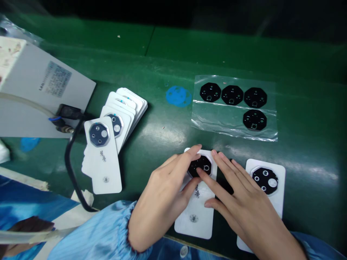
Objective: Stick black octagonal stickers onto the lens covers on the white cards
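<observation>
Left hand (162, 191) and right hand (245, 202), fingers part-open, gripping nothing, are seemingly seating the black octagon (205, 162), needing even pressure.

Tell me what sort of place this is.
Likely a factory assembly station: a white panel being handled, a stack of similar panels nearby, and a clear sheet holding black octagonal pieces.

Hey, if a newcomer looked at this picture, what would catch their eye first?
Probably the left hand and right hand at lower centre, fingers over a black octagon on a white panel. Next might come the four loose black octagons on a clear sheet, beyond the hands toward the upper right. Then perhaps the fanned pile of white panels at left, beside the pale box.
</observation>
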`<state>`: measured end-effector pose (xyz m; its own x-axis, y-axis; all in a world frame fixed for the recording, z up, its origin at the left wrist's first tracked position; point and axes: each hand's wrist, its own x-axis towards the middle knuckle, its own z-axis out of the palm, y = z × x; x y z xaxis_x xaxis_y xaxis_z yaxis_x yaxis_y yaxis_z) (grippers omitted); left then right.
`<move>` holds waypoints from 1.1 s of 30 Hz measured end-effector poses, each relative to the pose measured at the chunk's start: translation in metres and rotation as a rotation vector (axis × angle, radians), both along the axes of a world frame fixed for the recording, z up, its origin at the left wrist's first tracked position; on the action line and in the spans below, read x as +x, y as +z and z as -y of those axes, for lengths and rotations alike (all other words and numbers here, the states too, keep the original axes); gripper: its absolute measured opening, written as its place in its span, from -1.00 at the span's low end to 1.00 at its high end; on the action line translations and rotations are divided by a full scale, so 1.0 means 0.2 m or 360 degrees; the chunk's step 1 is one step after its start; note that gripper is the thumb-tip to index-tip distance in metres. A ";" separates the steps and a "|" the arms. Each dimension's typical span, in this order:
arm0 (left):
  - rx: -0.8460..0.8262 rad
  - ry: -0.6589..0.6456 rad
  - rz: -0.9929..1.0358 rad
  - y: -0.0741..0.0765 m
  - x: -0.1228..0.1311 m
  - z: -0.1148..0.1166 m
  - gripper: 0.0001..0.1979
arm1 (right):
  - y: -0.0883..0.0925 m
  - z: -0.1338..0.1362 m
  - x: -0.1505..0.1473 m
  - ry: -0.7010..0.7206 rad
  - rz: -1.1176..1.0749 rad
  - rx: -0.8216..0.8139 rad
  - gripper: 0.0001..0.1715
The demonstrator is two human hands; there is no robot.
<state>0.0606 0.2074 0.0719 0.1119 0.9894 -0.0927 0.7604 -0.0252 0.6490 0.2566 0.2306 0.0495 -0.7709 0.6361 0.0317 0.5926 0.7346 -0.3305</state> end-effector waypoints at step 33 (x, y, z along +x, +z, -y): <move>0.0412 0.0107 0.0015 -0.12 0.00 0.24 -0.56 | 0.07 -0.04 -0.11 0.0375 0.0136 0.0235 -0.53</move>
<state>0.0609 0.1586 0.0476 0.0451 0.9853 0.1650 0.7600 -0.1410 0.6345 0.2337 0.2377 0.0638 -0.9007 0.4326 0.0390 0.4211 0.8917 -0.1660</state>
